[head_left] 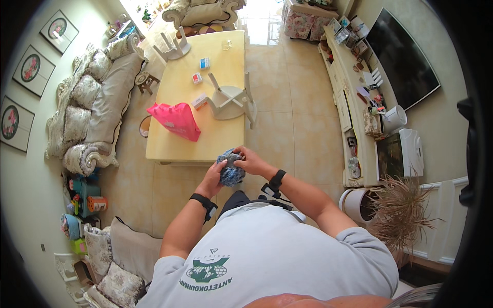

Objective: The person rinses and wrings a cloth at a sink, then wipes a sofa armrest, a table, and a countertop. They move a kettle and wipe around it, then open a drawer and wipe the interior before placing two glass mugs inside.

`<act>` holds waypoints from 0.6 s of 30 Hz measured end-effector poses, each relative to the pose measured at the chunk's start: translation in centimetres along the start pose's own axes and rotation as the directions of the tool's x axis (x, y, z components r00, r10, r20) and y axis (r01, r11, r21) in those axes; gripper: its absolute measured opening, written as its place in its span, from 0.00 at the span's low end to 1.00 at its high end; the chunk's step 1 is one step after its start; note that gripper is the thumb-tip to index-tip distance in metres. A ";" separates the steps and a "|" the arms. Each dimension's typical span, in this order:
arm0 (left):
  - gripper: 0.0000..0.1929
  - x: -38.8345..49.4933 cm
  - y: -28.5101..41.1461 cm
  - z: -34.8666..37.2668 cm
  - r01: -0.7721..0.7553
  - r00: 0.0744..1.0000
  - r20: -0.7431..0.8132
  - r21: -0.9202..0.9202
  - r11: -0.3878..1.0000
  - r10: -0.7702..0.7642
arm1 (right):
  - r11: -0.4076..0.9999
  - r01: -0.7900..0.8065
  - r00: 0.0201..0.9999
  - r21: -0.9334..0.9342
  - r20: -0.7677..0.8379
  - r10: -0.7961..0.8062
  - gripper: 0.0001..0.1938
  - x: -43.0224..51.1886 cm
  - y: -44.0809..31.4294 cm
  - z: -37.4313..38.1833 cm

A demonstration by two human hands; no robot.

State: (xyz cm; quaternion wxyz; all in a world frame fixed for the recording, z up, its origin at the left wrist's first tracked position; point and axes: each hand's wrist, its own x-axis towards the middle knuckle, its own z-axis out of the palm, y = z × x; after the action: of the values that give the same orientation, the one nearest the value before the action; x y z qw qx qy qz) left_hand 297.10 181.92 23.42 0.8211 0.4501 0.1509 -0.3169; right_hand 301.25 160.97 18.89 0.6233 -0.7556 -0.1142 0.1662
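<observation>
A crumpled bundle of blue and grey fabric [232, 174] is held between my two hands, just off the near edge of the pale yellow table [217, 134]. My left hand [210, 180] grips its left side, with the thumb laid on top. From the right, my right hand [254, 162] pinches the upper part between thumb and fingers. What the fabric item is, and whether anything lies inside it, I cannot tell. A bright pink bag [178, 121] stands on the table beyond my left hand.
An upturned stool [229, 102] lies on the table's right side, its legs past the edge; another stool [175, 49] is farther back. Small boxes [199, 101] and a clear glass [227, 45] are there too. A potted plant [356, 206] stands at right, a sofa [109, 100] at left.
</observation>
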 end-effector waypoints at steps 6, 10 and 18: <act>0.21 11.5 7.3 1.6 0.089 0.991 0.098 0.054 0.995 -0.094 | 0.996 -0.083 0.986 -0.027 -0.148 0.078 0.27 7.4 0.5 -7.1; 0.21 19.0 11.0 3.7 0.149 0.969 0.182 0.118 0.982 -0.169 | 0.992 -0.109 0.955 0.070 -0.271 0.124 0.28 10.1 0.7 -11.7; 0.18 37.3 14.2 10.2 0.161 0.966 0.163 0.218 0.963 -0.199 | 0.989 -0.070 0.948 0.127 -0.299 0.106 0.35 18.4 5.3 -25.2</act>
State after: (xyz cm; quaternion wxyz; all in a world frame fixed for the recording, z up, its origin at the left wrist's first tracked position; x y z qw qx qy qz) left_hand 334.14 164.68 18.25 0.7490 0.4847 0.0822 -0.4442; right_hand 327.87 144.08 15.98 0.6679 -0.7393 0.0272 0.0814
